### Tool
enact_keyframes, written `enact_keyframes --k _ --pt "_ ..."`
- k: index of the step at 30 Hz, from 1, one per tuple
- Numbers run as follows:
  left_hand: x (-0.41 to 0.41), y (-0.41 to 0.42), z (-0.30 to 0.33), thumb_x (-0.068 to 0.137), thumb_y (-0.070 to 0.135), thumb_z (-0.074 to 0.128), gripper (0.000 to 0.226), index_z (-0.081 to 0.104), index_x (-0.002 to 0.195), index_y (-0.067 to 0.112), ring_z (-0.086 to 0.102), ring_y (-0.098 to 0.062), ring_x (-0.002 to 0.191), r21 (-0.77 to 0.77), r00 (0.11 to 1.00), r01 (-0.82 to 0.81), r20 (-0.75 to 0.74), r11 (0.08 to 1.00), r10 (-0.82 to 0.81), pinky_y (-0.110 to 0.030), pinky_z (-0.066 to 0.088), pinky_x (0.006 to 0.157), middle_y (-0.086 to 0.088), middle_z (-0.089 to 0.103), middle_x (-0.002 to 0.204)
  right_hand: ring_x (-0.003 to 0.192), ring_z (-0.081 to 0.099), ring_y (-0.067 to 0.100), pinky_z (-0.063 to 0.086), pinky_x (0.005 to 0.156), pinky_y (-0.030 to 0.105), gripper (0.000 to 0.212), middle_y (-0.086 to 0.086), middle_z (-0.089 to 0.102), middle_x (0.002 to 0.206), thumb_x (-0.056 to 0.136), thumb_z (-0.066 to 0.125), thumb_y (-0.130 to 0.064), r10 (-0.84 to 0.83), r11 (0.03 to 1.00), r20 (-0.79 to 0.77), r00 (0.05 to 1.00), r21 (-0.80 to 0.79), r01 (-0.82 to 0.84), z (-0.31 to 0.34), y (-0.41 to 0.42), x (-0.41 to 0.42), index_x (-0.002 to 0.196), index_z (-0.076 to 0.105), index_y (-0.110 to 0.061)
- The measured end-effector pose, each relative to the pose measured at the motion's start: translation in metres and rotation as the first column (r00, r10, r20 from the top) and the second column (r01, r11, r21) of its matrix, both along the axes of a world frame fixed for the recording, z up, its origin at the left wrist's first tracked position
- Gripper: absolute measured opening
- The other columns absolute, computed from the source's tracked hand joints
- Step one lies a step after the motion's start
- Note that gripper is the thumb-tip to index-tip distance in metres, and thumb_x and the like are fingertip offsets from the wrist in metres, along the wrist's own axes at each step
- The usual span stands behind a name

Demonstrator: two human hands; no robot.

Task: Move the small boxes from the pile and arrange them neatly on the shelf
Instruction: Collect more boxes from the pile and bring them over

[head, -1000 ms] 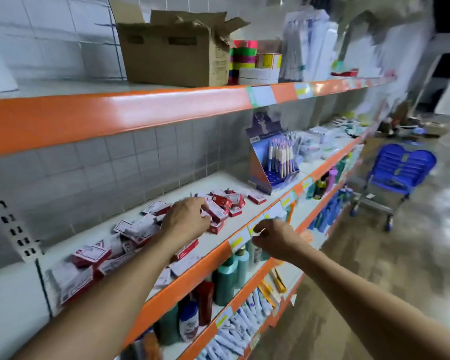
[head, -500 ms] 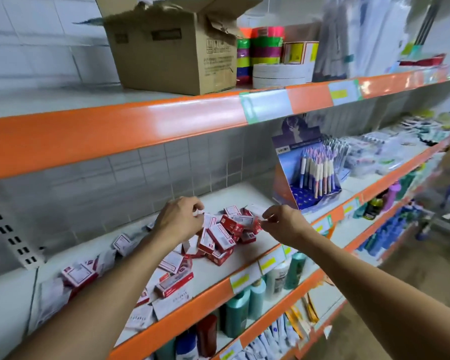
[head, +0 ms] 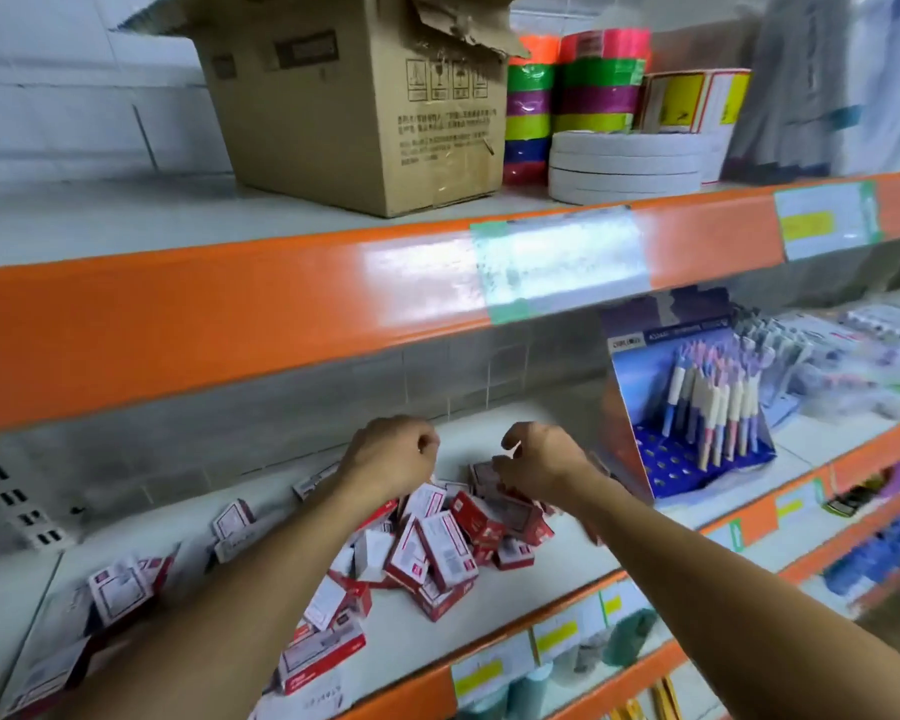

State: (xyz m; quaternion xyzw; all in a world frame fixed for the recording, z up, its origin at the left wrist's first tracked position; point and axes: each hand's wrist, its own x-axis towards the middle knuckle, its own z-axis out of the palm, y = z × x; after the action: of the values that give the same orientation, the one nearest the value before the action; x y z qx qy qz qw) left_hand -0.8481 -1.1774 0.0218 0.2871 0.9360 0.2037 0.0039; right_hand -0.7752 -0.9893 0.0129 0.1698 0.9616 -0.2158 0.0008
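The small boxes (head: 440, 550) are heaped in a loose pile on the middle shelf (head: 557, 556), some scattered leftward, so sorting is judged barely begun. Both hands are held above the pile's far side, wrists bent down. The left hand (head: 393, 454) is curled; whether anything is held cannot be told. A box seems pinched by the right hand (head: 536, 462).
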Motion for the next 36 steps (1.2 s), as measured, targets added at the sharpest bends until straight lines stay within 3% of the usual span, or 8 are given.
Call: enact_keyframes --k 6,9,12,17,20,25,30,36 --pt "-0.011 0.03 -0.006 0.085 0.032 0.055 0.037 0.065 0.121 0.037 0.058 -0.014 0.119 -0.289 0.996 -0.012 0.086 0.957 0.039 -0.028 0.042 0.105 0.013 0.063 0.13 0.116 0.056 0.028 0.049 0.095 0.034 0.051 0.006 0.063 0.123 0.083 0.059 -0.053 0.086 0.99 0.167 0.982 0.097 -0.103 -0.009 0.014 -0.046 0.123 0.059 -0.021" --pt "-0.005 0.044 -0.008 0.086 0.032 0.056 0.044 0.061 0.129 0.038 0.052 -0.019 0.127 -0.459 0.983 0.03 0.175 0.888 0.057 -0.038 0.033 0.112 0.01 0.059 0.137 0.098 0.061 0.026 0.049 0.082 0.031 0.06 0.004 0.066 0.097 0.077 0.06 -0.066 0.136 0.979 0.226 0.965 0.116 -0.166 -0.009 0.017 -0.058 0.112 0.065 -0.017" --pt "-0.002 0.05 0.001 0.085 0.027 0.056 0.044 0.061 0.128 0.032 0.058 -0.02 0.116 -0.491 0.941 0.071 0.323 0.868 0.106 -0.04 0.041 0.105 0.004 0.063 0.13 0.078 0.062 0.021 0.049 0.071 0.03 0.07 0.0 0.06 0.073 0.067 0.06 -0.081 0.173 0.979 0.285 0.943 0.052 -0.196 -0.006 0.013 -0.059 0.088 0.063 -0.014" --pt "-0.005 0.051 0.009 0.081 0.03 0.066 0.05 0.059 0.13 0.028 0.064 -0.02 0.104 -0.549 0.886 0.131 0.438 0.825 0.151 -0.036 0.054 0.091 0.002 0.064 0.125 0.082 0.066 0.021 0.054 0.072 0.03 0.061 0.001 0.062 0.081 0.065 0.069 -0.071 0.221 0.968 0.303 0.927 0.051 -0.247 -0.008 0.008 -0.061 0.091 0.058 -0.017" --pt "-0.005 0.049 0.004 0.079 0.033 0.072 0.05 0.059 0.127 0.032 0.062 -0.018 0.101 -0.511 0.899 0.076 0.406 0.857 0.162 -0.036 0.053 0.089 0.003 0.063 0.123 0.082 0.066 0.02 0.054 0.069 0.029 0.056 -0.001 0.06 0.08 0.063 0.076 -0.057 0.206 0.977 0.283 0.937 -0.005 -0.213 -0.007 0.011 -0.063 0.096 0.057 -0.016" --pt "-0.002 0.043 0.0 0.08 0.04 0.077 0.047 0.063 0.122 0.022 0.061 -0.019 0.101 -0.382 0.925 0.01 0.355 0.924 0.137 -0.029 0.049 0.079 0.001 0.065 0.119 0.087 0.067 0.02 0.053 0.068 0.027 0.062 0.003 0.067 0.092 0.057 0.081 -0.058 0.21 0.97 0.188 0.959 -0.161 -0.181 -0.004 0.018 -0.068 0.095 0.063 -0.013" --pt "0.005 0.035 -0.002 0.076 0.046 0.079 0.044 0.061 0.11 0.025 0.062 -0.018 0.094 -0.217 0.951 -0.084 0.272 0.972 0.144 -0.032 0.051 0.076 0.003 0.066 0.106 0.063 0.063 0.013 0.05 0.06 0.026 0.029 0.004 0.072 0.077 0.077 0.077 -0.037 0.276 0.919 0.033 0.961 -0.303 -0.254 0.013 0.029 -0.07 0.082 0.073 -0.01" --pt "0.003 0.033 0.015 0.074 0.04 0.075 0.041 0.058 0.111 0.03 0.065 -0.016 0.091 -0.057 0.988 -0.117 0.096 0.991 0.122 -0.031 0.054 0.075 0.009 0.068 0.104 0.07 0.068 0.021 0.063 0.066 0.036 0.029 0.012 0.073 0.078 0.078 0.078 -0.031 0.21 0.806 -0.092 0.973 -0.548 -0.226 0.022 0.035 -0.073 0.082 0.073 -0.003"
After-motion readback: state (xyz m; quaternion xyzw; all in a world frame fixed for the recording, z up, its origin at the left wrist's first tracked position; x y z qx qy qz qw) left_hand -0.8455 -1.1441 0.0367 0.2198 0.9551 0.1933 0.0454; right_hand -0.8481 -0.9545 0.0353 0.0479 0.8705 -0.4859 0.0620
